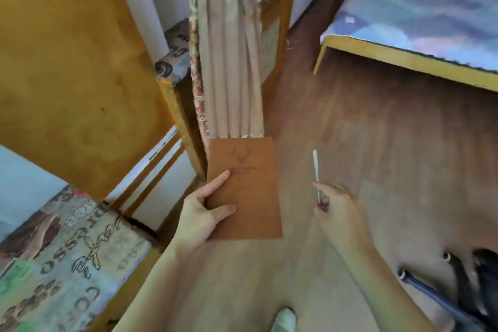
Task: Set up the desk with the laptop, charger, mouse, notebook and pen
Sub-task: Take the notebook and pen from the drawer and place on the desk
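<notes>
A brown notebook (249,183) with an embossed cover is held in front of me over the wooden floor. My left hand (200,214) grips its lower left corner, thumb on the cover and fingers along the left edge. My right hand (341,213) pinches the lower end of a thin white pen (315,170), which points up and away from me. The two hands are apart, the pen to the right of the notebook. No laptop, charger or mouse is in view.
A desk with a patterned cloth (67,264) lies at the lower left under a yellow board (67,62). A folded curtain (229,62) hangs straight ahead. A bed (417,21) stands at the upper right. A black chair base (458,291) sits at the lower right.
</notes>
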